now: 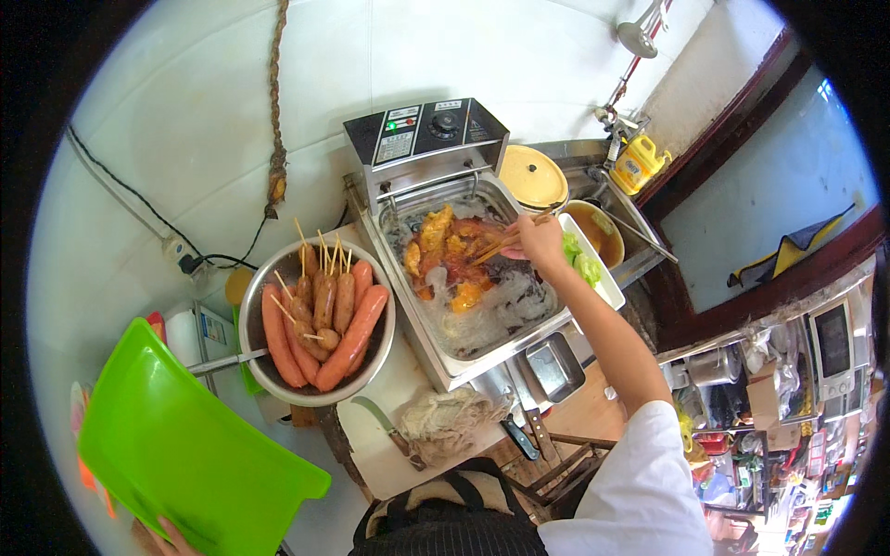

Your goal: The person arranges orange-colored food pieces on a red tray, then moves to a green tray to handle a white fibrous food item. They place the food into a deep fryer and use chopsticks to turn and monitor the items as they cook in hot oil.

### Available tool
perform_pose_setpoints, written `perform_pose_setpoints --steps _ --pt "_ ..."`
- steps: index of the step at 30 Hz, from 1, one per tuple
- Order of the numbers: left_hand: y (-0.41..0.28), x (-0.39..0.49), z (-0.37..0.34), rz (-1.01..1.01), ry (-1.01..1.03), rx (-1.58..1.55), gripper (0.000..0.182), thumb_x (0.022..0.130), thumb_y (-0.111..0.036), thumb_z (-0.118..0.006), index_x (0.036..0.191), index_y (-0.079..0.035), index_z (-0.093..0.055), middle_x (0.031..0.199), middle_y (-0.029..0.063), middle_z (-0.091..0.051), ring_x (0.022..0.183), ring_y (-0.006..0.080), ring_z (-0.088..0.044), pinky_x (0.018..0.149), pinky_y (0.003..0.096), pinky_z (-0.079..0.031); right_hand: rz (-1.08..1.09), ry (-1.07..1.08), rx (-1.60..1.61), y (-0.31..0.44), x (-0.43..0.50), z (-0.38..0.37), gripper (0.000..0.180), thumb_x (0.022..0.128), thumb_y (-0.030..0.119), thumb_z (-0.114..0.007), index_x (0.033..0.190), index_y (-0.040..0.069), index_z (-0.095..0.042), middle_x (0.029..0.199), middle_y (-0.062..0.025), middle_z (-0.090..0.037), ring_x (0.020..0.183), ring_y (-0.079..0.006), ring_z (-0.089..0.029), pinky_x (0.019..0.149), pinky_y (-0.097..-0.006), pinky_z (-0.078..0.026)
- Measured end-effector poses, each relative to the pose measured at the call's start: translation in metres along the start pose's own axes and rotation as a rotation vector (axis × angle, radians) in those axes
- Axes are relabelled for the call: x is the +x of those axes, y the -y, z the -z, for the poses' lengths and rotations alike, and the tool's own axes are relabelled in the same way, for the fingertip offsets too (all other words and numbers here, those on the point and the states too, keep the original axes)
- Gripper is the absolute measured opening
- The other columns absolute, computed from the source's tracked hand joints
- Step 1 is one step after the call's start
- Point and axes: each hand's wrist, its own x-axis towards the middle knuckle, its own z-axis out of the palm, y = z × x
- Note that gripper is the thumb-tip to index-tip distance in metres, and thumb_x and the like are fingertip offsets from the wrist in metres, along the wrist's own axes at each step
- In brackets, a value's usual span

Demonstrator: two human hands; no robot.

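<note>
My right hand [539, 240] grips a pair of wooden chopsticks [492, 251] over an electric deep fryer [511, 349]. Their tips reach into browned, orange-yellow fried food [437, 229] amid foaming oil [511, 313]. At the lower left, my left hand [174, 541] holds the near edge of a bright green plastic tray [188, 417], partly hiding the fingers. The tray is tilted, and its inside looks bare apart from a dark smudge. Between tray and fryer, a steel bowl [306, 398] holds large pink sausages [352, 338] and smaller sausages on wooden sticks [324, 304].
Right of the fryer are a white dish of lettuce [587, 267], a yellow lidded pot [532, 177] and a sink [580, 167]. In front lie a rag [448, 425], several knives [520, 438] and a small steel pan [556, 367]. A power cord [226, 264] runs along the wall.
</note>
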Motion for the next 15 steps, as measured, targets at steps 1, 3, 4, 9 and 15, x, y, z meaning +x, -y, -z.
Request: perform_pose_setpoints --steps 1,3,4,9,15 --pt "-0.001 0.000 0.002 -0.094 -0.036 0.114 0.054 0.102 -0.038 -0.040 0.142 -0.001 -0.042 0.143 0.0241 -0.040 0.124 0.0331 -0.047 0.106 0.0400 -0.038 -0.004 0.006 -0.019 0.002 0.001 0.003 0.028 0.090 0.014 -0.048 0.083 -0.010 -0.060 0.076 -0.0223 -0.067 0.060 -0.0275 -0.069 0.054 -0.0335 -0.061" --pt "-0.013 0.004 0.011 0.046 -0.024 0.018 0.055 0.102 -0.039 -0.041 0.142 -0.002 -0.042 0.146 0.0225 -0.037 0.126 0.0333 -0.045 0.107 0.0407 -0.037 -0.040 0.019 -0.035 0.007 0.002 0.010 0.028 0.090 0.014 -0.049 0.083 -0.011 -0.060 0.078 -0.0227 -0.067 0.060 -0.0272 -0.069 0.054 -0.0337 -0.061" --pt "-0.024 0.008 0.016 0.280 0.021 -0.193 0.055 0.102 -0.039 -0.041 0.143 -0.002 -0.041 0.148 0.0215 -0.036 0.128 0.0334 -0.044 0.108 0.0410 -0.036 -0.045 0.017 -0.040 0.010 0.002 0.014 0.028 0.089 0.014 -0.049 0.082 -0.011 -0.060 0.079 -0.0229 -0.067 0.062 -0.0274 -0.070 0.055 -0.0335 -0.061" --pt "-0.103 0.017 0.050 0.741 0.026 -0.688 0.062 0.102 -0.044 -0.029 0.149 -0.004 -0.028 0.155 0.0162 -0.026 0.141 0.0312 -0.028 0.116 0.0485 -0.023 -0.046 0.034 -0.047 0.028 0.000 0.031 0.030 0.092 0.018 -0.051 0.084 -0.009 -0.061 0.079 -0.0212 -0.067 0.062 -0.0268 -0.069 0.056 -0.0329 -0.061" --pt "-0.164 0.034 0.082 0.847 -0.051 -1.041 0.066 0.100 -0.045 -0.023 0.153 -0.007 -0.013 0.159 0.0101 -0.014 0.147 0.0270 -0.012 0.120 0.0547 -0.007 0.266 -0.077 -0.145 0.042 -0.023 0.051 0.036 0.099 0.028 -0.050 0.090 -0.004 -0.063 0.075 -0.0135 -0.068 0.056 -0.0175 -0.066 0.047 -0.0247 -0.051"
